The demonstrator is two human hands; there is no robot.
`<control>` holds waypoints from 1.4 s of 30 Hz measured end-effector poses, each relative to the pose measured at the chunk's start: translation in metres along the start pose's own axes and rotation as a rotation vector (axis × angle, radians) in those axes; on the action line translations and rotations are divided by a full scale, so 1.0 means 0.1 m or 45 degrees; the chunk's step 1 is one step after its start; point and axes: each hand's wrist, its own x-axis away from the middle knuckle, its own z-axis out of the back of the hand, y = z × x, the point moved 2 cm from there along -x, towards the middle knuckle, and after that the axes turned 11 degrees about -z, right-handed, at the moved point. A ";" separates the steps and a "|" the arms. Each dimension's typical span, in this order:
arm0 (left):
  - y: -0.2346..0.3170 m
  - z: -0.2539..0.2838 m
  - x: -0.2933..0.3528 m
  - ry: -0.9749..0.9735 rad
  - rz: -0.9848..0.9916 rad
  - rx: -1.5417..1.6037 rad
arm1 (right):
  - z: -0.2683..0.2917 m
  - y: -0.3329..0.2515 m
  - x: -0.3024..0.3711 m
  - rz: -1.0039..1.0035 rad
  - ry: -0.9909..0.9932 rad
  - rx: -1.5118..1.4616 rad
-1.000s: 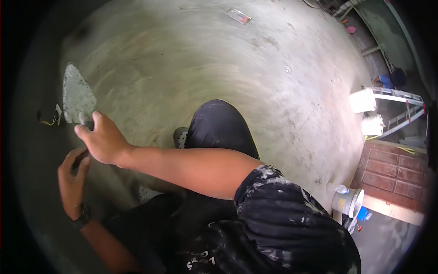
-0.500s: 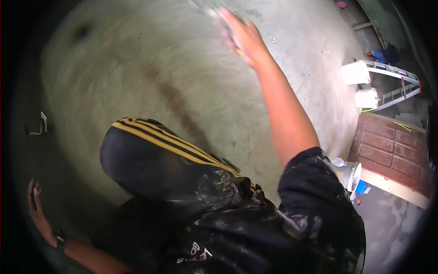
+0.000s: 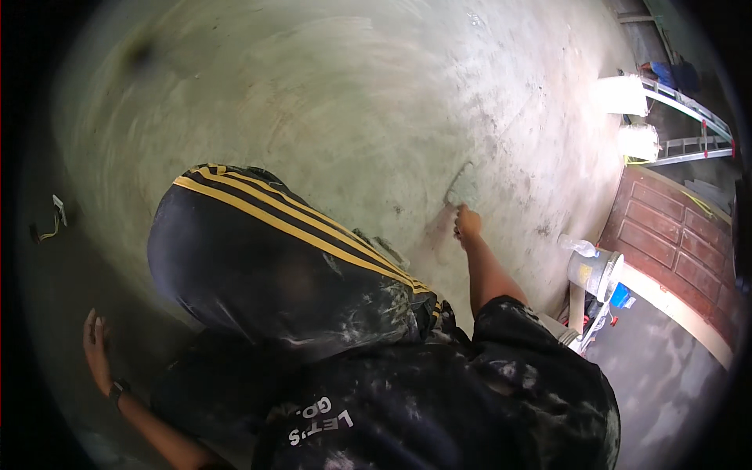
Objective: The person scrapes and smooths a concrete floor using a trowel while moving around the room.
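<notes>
- Holding a trowel (image 3: 464, 186) in the right hand (image 3: 468, 223), arm stretched out to the right of the bent leg (image 3: 235, 243).
- Right grip: fingers curled closed around the handle end; individual fingers too small to sort out. Blade free of the fingers.
- Trowel location: just past the fist, over the grey cement surface (image 3: 329, 102), blade pointing away from the body. Looks laid close to it; can't tell whether the whole face touches.
- Why held so: gripping at the handle probably keeps knuckles clear and lets the blade sit near flat; the long reach likely gets the tool past the knee.
- Left hand (image 3: 95, 356): well apart from the trowel, low on the left, wristband (image 3: 118, 389) on. Grip loosely open, fingers extended, nothing visible in it. Can't tell if fingertips touch the dark area behind. Maybe out there for balance.
- Near the left hand, farther up: small wall box (image 3: 58, 205) with loose wires (image 3: 52, 231).
- Right side: bucket (image 3: 591, 274) with a clear bottle (image 3: 580, 246) just beside it, contact unclear; near the working arm, possibly for easy reach.
- Farther right: brown panelled door (image 3: 658, 227), two bright white containers (image 3: 623, 95) near a ladder (image 3: 689, 102); seemingly set at the edge, leaving the swirled cement accessible.
</notes>
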 end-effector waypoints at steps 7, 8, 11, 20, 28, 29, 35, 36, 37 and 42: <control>0.52 -0.10 0.00 0.059 -0.089 -0.084 | -0.57 -0.58 0.86 0.385 -0.067 0.749; 0.48 -0.05 0.02 0.069 -0.088 -0.082 | -0.42 -0.63 0.84 0.421 -0.051 0.816; 0.31 -0.14 -0.09 0.006 -0.149 -0.032 | -0.14 -0.78 0.25 0.493 0.006 0.848; 0.26 -0.05 0.24 0.061 -0.096 -0.056 | -0.71 -1.19 0.88 0.493 -0.320 0.888; 0.22 -0.09 0.21 0.121 -0.247 0.025 | -1.43 -1.24 0.08 1.667 0.128 1.087; 0.20 -0.07 0.23 0.130 -0.249 0.022 | -1.75 -1.27 0.32 1.571 0.001 1.054; 0.31 -0.02 0.45 0.101 -0.088 -0.024 | -2.16 -1.78 1.82 0.838 -0.469 0.951; 0.31 -0.04 0.47 0.121 -0.186 0.066 | -2.16 -1.77 1.87 0.845 -0.520 0.842; 0.30 -0.04 0.49 0.145 -0.276 0.152 | -2.17 -1.73 1.91 0.848 -0.577 0.743; 0.72 -0.23 0.31 0.079 -0.443 -0.064 | -1.79 -1.95 2.25 0.994 -0.706 0.343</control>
